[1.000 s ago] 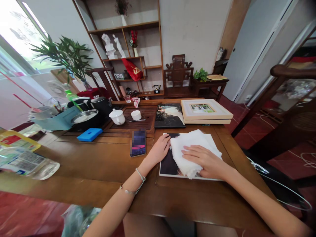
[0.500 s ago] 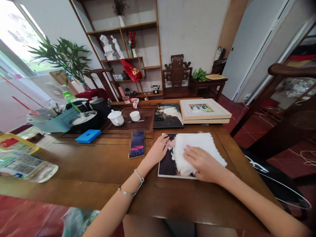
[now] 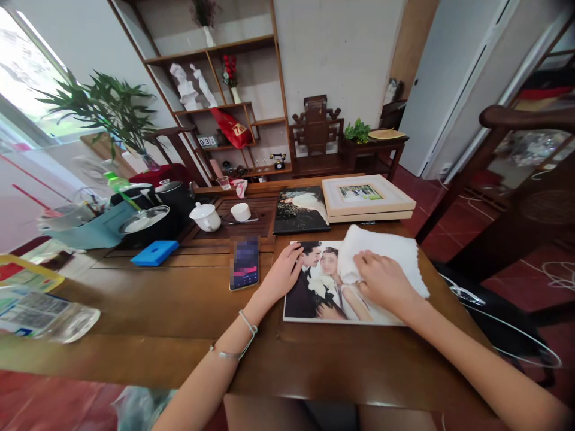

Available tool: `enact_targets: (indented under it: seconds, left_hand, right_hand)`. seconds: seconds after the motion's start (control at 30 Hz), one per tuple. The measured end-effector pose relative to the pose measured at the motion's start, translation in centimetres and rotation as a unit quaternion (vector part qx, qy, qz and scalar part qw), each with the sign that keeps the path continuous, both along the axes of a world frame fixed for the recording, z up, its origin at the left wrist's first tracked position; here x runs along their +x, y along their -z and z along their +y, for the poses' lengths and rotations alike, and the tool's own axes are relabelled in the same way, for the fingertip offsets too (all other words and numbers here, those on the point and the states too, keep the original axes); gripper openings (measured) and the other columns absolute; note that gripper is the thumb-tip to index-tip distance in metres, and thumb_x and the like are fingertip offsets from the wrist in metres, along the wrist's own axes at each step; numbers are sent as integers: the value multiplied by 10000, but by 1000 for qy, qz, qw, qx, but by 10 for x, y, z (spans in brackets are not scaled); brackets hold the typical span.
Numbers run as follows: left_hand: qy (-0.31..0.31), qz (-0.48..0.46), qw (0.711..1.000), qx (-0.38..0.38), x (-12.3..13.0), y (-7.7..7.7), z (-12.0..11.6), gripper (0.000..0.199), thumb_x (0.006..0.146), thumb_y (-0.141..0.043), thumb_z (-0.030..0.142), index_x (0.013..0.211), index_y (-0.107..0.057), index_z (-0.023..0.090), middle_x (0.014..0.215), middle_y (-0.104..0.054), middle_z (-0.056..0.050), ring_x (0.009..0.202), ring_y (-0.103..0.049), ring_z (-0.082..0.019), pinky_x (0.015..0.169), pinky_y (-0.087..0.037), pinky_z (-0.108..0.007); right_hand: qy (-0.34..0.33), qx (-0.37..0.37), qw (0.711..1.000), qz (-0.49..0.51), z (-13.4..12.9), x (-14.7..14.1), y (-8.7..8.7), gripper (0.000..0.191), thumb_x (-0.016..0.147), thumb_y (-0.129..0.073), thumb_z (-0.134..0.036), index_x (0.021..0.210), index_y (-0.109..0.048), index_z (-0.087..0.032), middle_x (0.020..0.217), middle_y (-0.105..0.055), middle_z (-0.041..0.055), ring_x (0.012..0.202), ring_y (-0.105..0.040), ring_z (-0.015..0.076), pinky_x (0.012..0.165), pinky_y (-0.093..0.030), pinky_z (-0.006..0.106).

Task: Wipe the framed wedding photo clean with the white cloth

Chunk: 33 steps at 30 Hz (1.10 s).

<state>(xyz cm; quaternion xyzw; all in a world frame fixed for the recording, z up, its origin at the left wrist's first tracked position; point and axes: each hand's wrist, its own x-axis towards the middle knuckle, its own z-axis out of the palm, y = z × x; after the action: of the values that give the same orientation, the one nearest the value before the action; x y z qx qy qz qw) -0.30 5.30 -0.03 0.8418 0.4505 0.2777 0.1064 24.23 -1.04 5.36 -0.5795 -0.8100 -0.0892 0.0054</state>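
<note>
A photo panel showing a couple lies flat on the wooden table. My left hand rests on its upper left edge, fingers spread and holding nothing. On the panel's right part is a white cloth, which reaches past the panel's upper and right edges. My right hand presses on the cloth, its fingers bent over the cloth's left part. Left of the panel lies a phone with its screen lit.
Behind the panel are a dark photo board and stacked pale frames. A lidded white cup, small white bowl, blue block and black pot stand to the left. A clear bottle lies far left.
My right hand has moved the cloth to the right across the panel, uncovering the couple in the photo. My left hand stays at the panel's left edge. The view has shifted slightly.
</note>
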Motion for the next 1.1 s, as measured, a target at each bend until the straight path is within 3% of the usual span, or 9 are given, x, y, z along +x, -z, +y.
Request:
enact_targets:
  seconds: [0.1,0.3,0.37,0.53,0.6,0.73,0.93,1.0,1.1]
  left_hand:
    - [-1,4,1000,-3,0,-1,0,369,976,-367,269,1253,-554,114,1359,-523,-164,1318,-452,-241,1135,-355,-444]
    - [2,0,1000,-7,-1,-1,0,367,979,-366,283,1254,-556,132,1366,-517,-151,1321,-448,-242,1132,-360,-441]
    - [5,0,1000,-9,-2,-1,1,369,979,-370,288,1257,-554,131,1366,-517,-153,1320,-449,-240,1135,-357,-443]
    - [6,-8,1000,-4,-1,1,1,363,975,-378,277,1257,-550,125,1359,-518,-159,1317,-453,-242,1129,-363,-447]
    - [4,-13,1000,0,-1,3,1,360,973,-383,273,1260,-549,134,1353,-524,-156,1310,-461,-242,1124,-368,-453]
    - [23,-11,1000,3,-4,5,5,348,961,-401,251,1258,-553,150,1359,-520,-154,1316,-455,-247,1120,-372,-472]
    - [10,1,1000,-12,-5,1,5,354,961,-415,283,1253,-553,138,1373,-506,-150,1322,-448,-238,1131,-368,-443]
    - [9,1,1000,-17,-3,-2,2,370,977,-380,290,1273,-537,135,1383,-498,-145,1331,-436,-228,1140,-353,-432]
    - [14,5,1000,-20,-3,-4,1,373,978,-372,287,1257,-547,112,1363,-511,-166,1323,-446,-238,1135,-359,-432]
  right_hand:
    - [-61,-32,997,-46,-24,-16,-7,231,720,-515,-128,922,-618,-89,833,-668,175,760,-629,279,603,-421,337]
    - [-345,-101,933,17,-42,-27,-4,252,662,-595,-266,887,-608,-154,858,-642,104,762,-569,248,601,-387,335]
    - [-334,-94,936,59,-31,-21,-3,261,656,-587,-243,904,-605,-164,903,-644,95,821,-558,251,651,-409,346]
    - [-147,12,984,102,-2,-6,9,350,699,-513,-116,1037,-601,-116,1069,-643,154,972,-543,284,822,-435,407]
    - [-120,52,988,86,-2,-10,17,402,718,-499,-107,1109,-584,-66,1134,-620,208,1022,-533,315,855,-435,436]
    - [-220,99,968,65,-24,-31,29,484,744,-479,-118,1210,-540,-1,1198,-589,251,1093,-518,333,937,-401,451]
    - [-470,60,877,78,-52,-52,29,435,790,-486,-226,1168,-569,-26,1178,-614,212,1056,-528,304,940,-383,425]
    - [-497,2,863,89,-51,-49,22,368,749,-528,-238,1064,-610,-68,1085,-647,180,980,-547,279,875,-410,402]
    - [-432,-78,893,95,-44,-37,8,269,699,-557,-250,932,-623,-133,907,-661,119,836,-553,248,716,-423,369]
